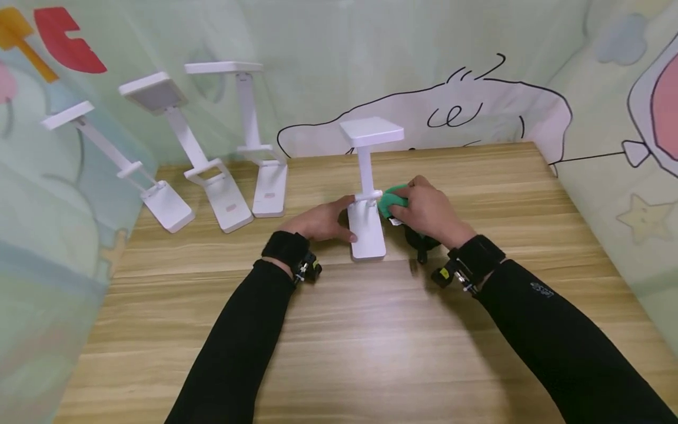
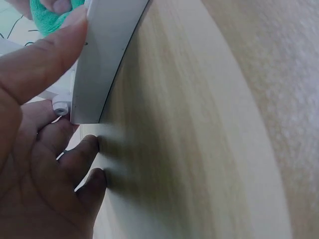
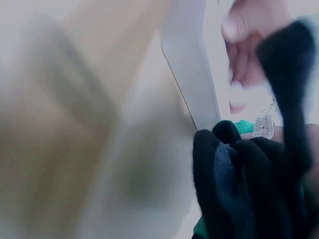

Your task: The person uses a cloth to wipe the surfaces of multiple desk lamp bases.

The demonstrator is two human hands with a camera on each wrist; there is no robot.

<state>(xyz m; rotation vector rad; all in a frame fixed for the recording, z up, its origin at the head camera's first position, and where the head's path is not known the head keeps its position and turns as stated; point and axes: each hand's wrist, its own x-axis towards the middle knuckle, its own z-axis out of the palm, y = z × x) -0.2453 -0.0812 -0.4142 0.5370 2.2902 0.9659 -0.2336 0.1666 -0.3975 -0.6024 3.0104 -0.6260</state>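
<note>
A white folding desk lamp stands upright on the wooden table, its base toward me and its flat head at the top. My left hand holds the base from the left, thumb at its near side and fingers by the hinge. In the left wrist view the thumb lies along the lamp base. My right hand grips a bunched green and black glove at the right of the hinge. Black finger-like ends of the glove and a white label show in the right wrist view.
Three similar white lamps stand at the back left: a left one, a middle one and a right one. A printed cloth backdrop rises behind the wooden table and along both sides.
</note>
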